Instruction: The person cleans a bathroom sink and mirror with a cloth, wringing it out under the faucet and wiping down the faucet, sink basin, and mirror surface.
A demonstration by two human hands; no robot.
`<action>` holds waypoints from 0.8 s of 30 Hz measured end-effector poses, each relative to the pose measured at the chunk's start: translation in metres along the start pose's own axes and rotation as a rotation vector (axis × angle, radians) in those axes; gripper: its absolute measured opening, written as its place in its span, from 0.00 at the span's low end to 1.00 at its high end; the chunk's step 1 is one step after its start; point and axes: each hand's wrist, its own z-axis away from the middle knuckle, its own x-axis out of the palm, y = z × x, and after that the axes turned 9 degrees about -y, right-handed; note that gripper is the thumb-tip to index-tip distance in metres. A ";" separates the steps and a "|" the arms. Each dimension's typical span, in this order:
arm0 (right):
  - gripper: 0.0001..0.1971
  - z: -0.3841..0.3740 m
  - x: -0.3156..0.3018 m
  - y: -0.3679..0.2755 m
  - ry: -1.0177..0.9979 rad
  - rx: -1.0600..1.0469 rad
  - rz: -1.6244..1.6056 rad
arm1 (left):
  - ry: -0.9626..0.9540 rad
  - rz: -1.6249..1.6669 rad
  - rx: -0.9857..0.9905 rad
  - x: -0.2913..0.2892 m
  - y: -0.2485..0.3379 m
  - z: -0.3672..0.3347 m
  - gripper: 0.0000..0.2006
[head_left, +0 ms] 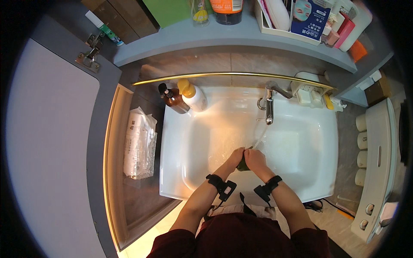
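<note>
Right now your fingers (246,154) are curled tight around a small dark green thing (242,165), both hands pressed together over the white sink (301,142). Your left hand (235,158) and right hand (255,158) cup it just below the thin stream from the tap (269,111). You seem to be mid-rinse; turning it calls for a firm, wet-proof hold. Two pump bottles (185,96) stand at the sink's back corner.

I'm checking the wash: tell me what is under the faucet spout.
Under the faucet, water runs into the white sink onto both hands, left hand and right hand, closed around a small dark green thing, mostly covered.
</note>
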 end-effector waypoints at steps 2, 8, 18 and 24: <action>0.18 0.000 0.003 0.021 -0.192 0.048 0.078 | -0.004 -0.234 0.034 0.000 0.001 0.006 0.25; 0.17 0.036 -0.002 0.086 -0.089 0.183 -0.280 | 0.036 -0.706 0.007 -0.040 -0.010 0.011 0.33; 0.11 0.069 0.008 0.150 0.071 0.036 -0.213 | 0.163 -1.171 -0.163 -0.081 -0.042 0.017 0.37; 0.13 0.078 0.009 0.137 -0.027 0.111 -0.292 | 0.228 -1.155 0.035 -0.093 -0.056 0.014 0.29</action>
